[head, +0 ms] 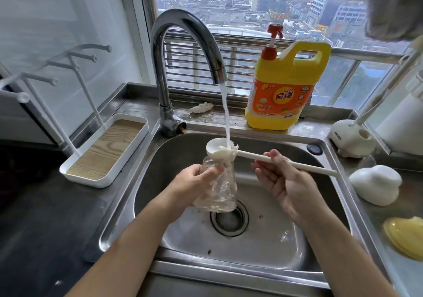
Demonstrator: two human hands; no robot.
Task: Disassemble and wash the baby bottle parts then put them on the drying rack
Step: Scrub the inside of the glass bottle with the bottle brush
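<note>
Under the tap (159,67), brush (251,154) atop the bottle (223,189).

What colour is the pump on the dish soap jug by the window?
Red: the pump sits atop the yellow dish soap jug, seen in the head view.

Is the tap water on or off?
On. A white stream falls from the faucet onto the brush, right above the clear bottle.

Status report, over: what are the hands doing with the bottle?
Left hand grips bottle over sink. Right hand holds brush, head at bottle mouth under running tap. Nothing in the way.
</note>
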